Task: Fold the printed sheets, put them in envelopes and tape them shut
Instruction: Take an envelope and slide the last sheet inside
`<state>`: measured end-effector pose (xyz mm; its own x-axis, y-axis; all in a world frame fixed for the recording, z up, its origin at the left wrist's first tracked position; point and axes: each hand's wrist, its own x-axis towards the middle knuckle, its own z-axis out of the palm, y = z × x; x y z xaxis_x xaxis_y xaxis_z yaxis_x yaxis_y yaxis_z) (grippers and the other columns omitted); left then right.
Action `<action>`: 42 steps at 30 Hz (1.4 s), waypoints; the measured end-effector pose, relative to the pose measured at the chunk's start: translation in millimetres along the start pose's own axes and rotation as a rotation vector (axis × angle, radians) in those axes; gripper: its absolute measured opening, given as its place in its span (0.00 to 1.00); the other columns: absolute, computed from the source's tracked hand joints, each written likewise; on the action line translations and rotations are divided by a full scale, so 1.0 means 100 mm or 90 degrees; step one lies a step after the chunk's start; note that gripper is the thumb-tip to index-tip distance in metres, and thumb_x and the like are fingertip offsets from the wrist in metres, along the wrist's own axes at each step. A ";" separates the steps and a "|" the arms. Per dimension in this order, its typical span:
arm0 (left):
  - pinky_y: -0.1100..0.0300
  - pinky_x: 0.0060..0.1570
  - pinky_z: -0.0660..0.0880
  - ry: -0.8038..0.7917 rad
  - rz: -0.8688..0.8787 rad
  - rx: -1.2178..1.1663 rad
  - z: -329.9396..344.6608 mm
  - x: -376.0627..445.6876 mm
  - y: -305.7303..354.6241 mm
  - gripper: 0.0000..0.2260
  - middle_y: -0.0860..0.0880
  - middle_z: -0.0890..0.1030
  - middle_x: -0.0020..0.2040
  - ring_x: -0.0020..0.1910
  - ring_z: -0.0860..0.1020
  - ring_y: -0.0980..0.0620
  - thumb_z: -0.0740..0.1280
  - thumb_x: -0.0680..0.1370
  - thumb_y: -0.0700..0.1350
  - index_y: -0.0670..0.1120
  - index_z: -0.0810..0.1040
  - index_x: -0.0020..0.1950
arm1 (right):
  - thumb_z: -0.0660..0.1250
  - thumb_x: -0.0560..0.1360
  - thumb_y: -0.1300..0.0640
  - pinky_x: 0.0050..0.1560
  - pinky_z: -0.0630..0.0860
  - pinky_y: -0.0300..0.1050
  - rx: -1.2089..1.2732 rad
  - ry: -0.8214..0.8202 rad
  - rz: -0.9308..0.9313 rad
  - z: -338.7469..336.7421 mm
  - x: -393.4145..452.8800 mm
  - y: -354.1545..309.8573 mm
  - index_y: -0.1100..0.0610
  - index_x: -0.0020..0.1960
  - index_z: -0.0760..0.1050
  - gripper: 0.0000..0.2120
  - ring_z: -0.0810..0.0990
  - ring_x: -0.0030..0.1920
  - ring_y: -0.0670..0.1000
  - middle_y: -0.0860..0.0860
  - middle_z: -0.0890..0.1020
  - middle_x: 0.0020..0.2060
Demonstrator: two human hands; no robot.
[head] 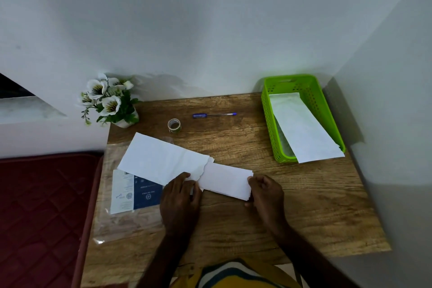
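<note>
Wooden table (233,217): beneath both your hands, bearing everything below.

Green basket (268,110): well beyond your right hand, at the far right corner; a white envelope (301,128) lies in it, its near end jutting over the rim.

Clear plastic sleeve (121,224): flat to the left of your left hand, with a blue-and-white printed card (138,192) on it.

Open envelope (161,159): beyond and left of your left hand, lying aslant, its ragged mouth facing your right hand.

Folded sheets (224,180): between your two hands, one end tucked into the envelope's mouth.

Flower pot (109,100): far beyond your left hand, at the table's far left corner.

Left hand (181,196): fingers curled over the envelope's mouth, pinching its edge.

Right hand (264,192): thumb and fingers gripping the free end of the folded sheets.

Pen (215,115): far beyond both hands, lying crosswise.

Tape roll (174,125): beyond your left hand, just past the envelope.
</note>
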<state>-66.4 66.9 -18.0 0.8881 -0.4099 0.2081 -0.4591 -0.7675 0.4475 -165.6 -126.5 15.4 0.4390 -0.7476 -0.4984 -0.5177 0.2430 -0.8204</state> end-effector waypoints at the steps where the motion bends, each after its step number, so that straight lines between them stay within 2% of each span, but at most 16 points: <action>1: 0.47 0.58 0.79 0.001 0.000 0.001 -0.01 0.00 0.01 0.09 0.45 0.83 0.61 0.60 0.80 0.46 0.72 0.77 0.48 0.45 0.83 0.54 | 0.73 0.78 0.55 0.32 0.85 0.56 0.002 -0.002 0.005 -0.04 0.02 0.01 0.52 0.46 0.83 0.03 0.85 0.38 0.49 0.50 0.86 0.43; 3: 0.47 0.59 0.78 -0.004 0.003 0.000 -0.02 0.01 0.02 0.10 0.44 0.83 0.61 0.60 0.80 0.45 0.71 0.77 0.49 0.45 0.83 0.54 | 0.73 0.78 0.56 0.32 0.85 0.55 0.002 -0.009 0.005 -0.07 0.04 0.03 0.52 0.45 0.83 0.03 0.85 0.34 0.48 0.50 0.86 0.41; 7: 0.45 0.61 0.77 -0.014 0.014 0.015 -0.03 0.03 0.08 0.10 0.43 0.83 0.61 0.61 0.80 0.43 0.77 0.74 0.45 0.44 0.84 0.54 | 0.72 0.78 0.56 0.29 0.81 0.48 0.006 -0.026 -0.001 0.03 0.04 0.01 0.55 0.46 0.84 0.04 0.82 0.28 0.49 0.54 0.85 0.36; 14: 0.43 0.61 0.77 -0.034 0.025 0.041 -0.09 0.05 0.18 0.12 0.42 0.83 0.62 0.61 0.81 0.40 0.79 0.73 0.43 0.43 0.85 0.54 | 0.72 0.79 0.57 0.28 0.80 0.45 0.028 -0.073 -0.030 0.34 -0.03 -0.09 0.57 0.45 0.84 0.05 0.81 0.28 0.50 0.56 0.85 0.33; 18: 0.43 0.58 0.79 -0.026 0.035 0.032 -0.08 0.04 0.24 0.12 0.41 0.84 0.59 0.58 0.82 0.40 0.80 0.71 0.42 0.41 0.85 0.52 | 0.71 0.79 0.56 0.28 0.80 0.44 0.005 -0.104 -0.030 0.49 -0.03 -0.15 0.56 0.47 0.84 0.05 0.85 0.33 0.50 0.52 0.87 0.37; 25: 0.41 0.57 0.80 -0.016 0.032 0.022 -0.06 0.03 0.22 0.11 0.40 0.84 0.59 0.58 0.82 0.39 0.79 0.72 0.42 0.41 0.85 0.51 | 0.74 0.76 0.56 0.28 0.76 0.42 -0.032 -0.107 -0.041 0.47 0.01 -0.09 0.54 0.40 0.84 0.06 0.80 0.28 0.47 0.51 0.85 0.32; 27: 0.43 0.58 0.80 -0.006 0.044 0.017 -0.04 0.03 0.21 0.09 0.41 0.84 0.59 0.58 0.82 0.40 0.76 0.74 0.44 0.42 0.85 0.51 | 0.75 0.75 0.55 0.32 0.76 0.42 -0.058 -0.109 -0.067 0.49 0.02 -0.09 0.54 0.40 0.85 0.05 0.80 0.30 0.44 0.48 0.85 0.32; 32: 0.49 0.57 0.78 0.028 0.064 -0.021 -0.01 0.03 0.21 0.11 0.44 0.85 0.58 0.57 0.82 0.45 0.71 0.77 0.50 0.43 0.85 0.48 | 0.75 0.75 0.55 0.48 0.83 0.45 -0.091 -0.129 -0.119 0.61 0.03 -0.16 0.53 0.47 0.88 0.03 0.85 0.41 0.42 0.44 0.88 0.38; 35: 0.51 0.59 0.76 0.024 0.053 -0.037 0.01 0.02 0.22 0.09 0.46 0.85 0.59 0.58 0.81 0.46 0.76 0.76 0.50 0.44 0.85 0.49 | 0.74 0.75 0.55 0.49 0.82 0.44 -0.165 -0.124 -0.149 0.68 0.02 -0.19 0.52 0.51 0.88 0.06 0.85 0.43 0.42 0.45 0.88 0.42; 39: 0.51 0.60 0.76 0.008 0.026 -0.052 0.01 0.01 0.23 0.09 0.46 0.84 0.60 0.60 0.80 0.47 0.75 0.76 0.49 0.44 0.85 0.51 | 0.73 0.75 0.55 0.43 0.80 0.45 -0.257 -0.106 -0.191 0.78 -0.01 -0.23 0.53 0.47 0.87 0.05 0.83 0.38 0.43 0.46 0.87 0.38; 42: 0.50 0.61 0.76 -0.002 0.001 -0.054 0.00 0.00 0.23 0.10 0.45 0.84 0.60 0.60 0.81 0.46 0.75 0.76 0.48 0.43 0.86 0.52 | 0.71 0.78 0.51 0.48 0.80 0.47 -0.350 -0.133 -0.236 0.78 0.01 -0.25 0.51 0.52 0.87 0.08 0.84 0.43 0.46 0.47 0.88 0.44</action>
<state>-76.4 49.1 -8.2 0.8875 -0.4120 0.2063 -0.4562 -0.7223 0.5198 -94.8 -85.4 13.5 0.7624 -0.5730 -0.3007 -0.5787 -0.3958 -0.7131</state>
